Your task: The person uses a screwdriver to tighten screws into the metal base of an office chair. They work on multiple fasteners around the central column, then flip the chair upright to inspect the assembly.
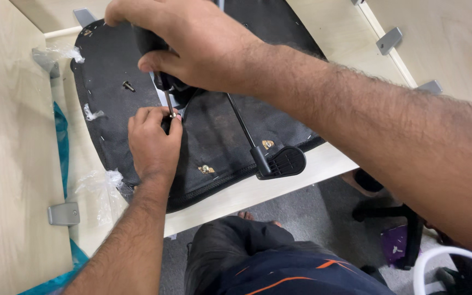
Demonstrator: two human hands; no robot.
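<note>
Upturned chair seat [113,82], black fabric underside, stapled edges, lying flat on pale wood-grain desk [6,136]. Left hand [154,142] pinching small metal screw [172,115] at seat centre, fingers closed around it. Right hand [192,43] wrapped tight on dark screwdriver [166,95], thin steel shaft tip meeting screw head. Loose black screw [128,86] on fabric nearby. Black lever [277,162] with ribbed plastic paddle near seat's front edge. Grey metal brackets [64,213] on desk panels; grey carpet floor [312,218] below. Screwdriver handle mostly hidden under palm; mechanism beneath hands unclear.
</note>
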